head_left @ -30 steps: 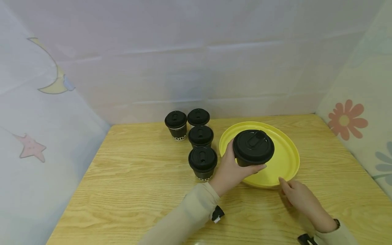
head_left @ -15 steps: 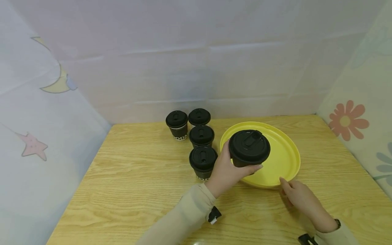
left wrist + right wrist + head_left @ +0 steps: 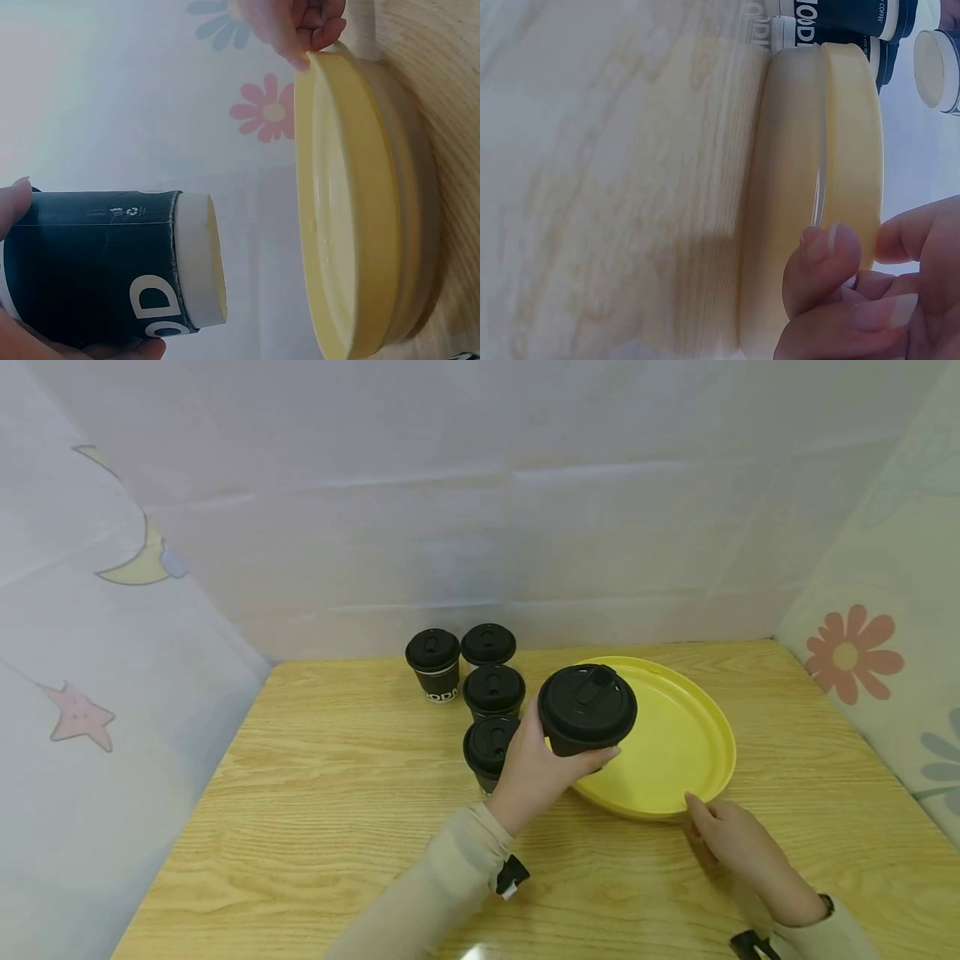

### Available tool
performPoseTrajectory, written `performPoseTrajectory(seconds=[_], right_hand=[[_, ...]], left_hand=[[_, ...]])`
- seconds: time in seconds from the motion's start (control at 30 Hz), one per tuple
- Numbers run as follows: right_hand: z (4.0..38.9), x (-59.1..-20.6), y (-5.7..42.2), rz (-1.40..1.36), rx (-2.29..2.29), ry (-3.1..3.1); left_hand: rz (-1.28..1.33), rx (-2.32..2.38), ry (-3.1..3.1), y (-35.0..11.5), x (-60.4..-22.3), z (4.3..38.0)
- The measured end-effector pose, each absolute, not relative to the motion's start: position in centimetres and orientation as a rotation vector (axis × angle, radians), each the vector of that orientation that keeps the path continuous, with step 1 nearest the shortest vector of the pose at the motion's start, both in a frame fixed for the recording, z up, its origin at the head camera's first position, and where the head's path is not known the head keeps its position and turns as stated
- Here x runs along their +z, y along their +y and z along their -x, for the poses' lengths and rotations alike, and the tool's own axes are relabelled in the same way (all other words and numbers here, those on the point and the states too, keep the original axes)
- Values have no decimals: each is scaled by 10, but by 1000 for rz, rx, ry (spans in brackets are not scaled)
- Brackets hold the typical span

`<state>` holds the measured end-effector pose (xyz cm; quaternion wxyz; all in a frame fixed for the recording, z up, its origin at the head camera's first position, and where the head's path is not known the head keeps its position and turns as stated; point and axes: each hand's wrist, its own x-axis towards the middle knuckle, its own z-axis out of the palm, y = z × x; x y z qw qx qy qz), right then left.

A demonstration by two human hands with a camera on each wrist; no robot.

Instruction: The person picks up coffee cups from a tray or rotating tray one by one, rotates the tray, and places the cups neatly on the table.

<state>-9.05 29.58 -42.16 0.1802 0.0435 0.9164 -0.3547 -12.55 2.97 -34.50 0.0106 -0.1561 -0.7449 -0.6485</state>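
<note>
In the head view my left hand (image 3: 537, 770) grips a black lidded paper coffee cup (image 3: 587, 706) by its side, raised over the left part of a round yellow tray (image 3: 675, 760). The left wrist view shows the held cup's dark sleeve and pale base (image 3: 201, 259), with a gap between it and the tray. My right hand (image 3: 738, 843) pinches the tray's near rim between thumb and fingers, seen close up in the right wrist view, where the tray's side wall (image 3: 851, 135) rises from the table.
Left of the tray stand several more black lidded cups: one at the far left (image 3: 433, 664), one behind (image 3: 488, 646), one in the middle (image 3: 492, 690) and the nearest (image 3: 489, 745), partly hidden by my left hand. A cloth backdrop (image 3: 375, 527) borders the wooden table (image 3: 322, 810).
My left hand has moved left with the cup, from over the tray's middle to its left side, now covering part of the nearest standing cup. The right hand stays at the rim.
</note>
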Motion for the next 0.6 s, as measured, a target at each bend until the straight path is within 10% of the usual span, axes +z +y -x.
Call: performPoseTrajectory(seconds=[0.6], right_hand=[[91,-420,295,-123,-997,2580]], left_hand=[[373,-2058,-2240,9,-330,134]])
